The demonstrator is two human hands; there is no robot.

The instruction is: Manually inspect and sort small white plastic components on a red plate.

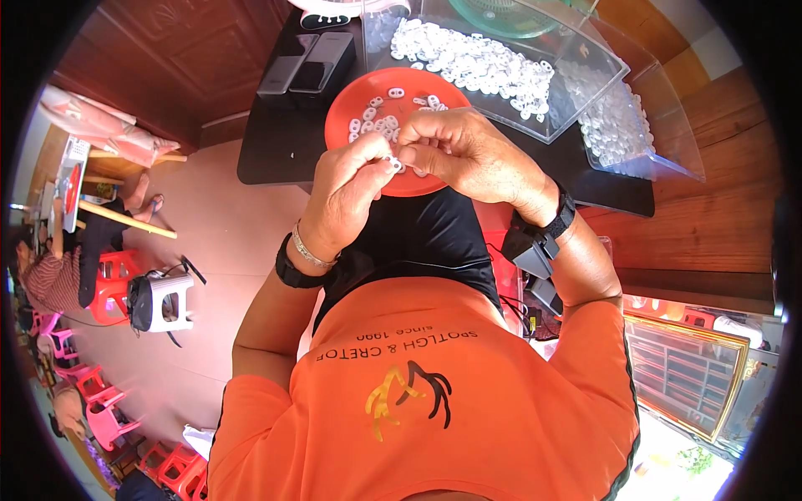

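Piece (393,164): small, white, with dark holes, above the red plate (341,108); fingers partly cover it, so I cannot tell its long axis.
Left hand (349,178): nearer, pinching the piece between thumb and forefinger.
Right hand (468,159): narrowed, fingertips just right of the piece; I cannot tell whether it grips anything.
Similar pieces (383,125): scattered across the plate.
Orange shirt (464,313): dark lettering (398,336), upside down to me, above a yellow-and-black emblem (429,387).

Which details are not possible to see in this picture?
Head view: whether the right hand holds anything; its fingers hide this.
Head view: part of the white piece, covered by the left hand.
Head view: part of the red plate, behind both hands.
Head view: the green object's rest, cut by the upper edge.
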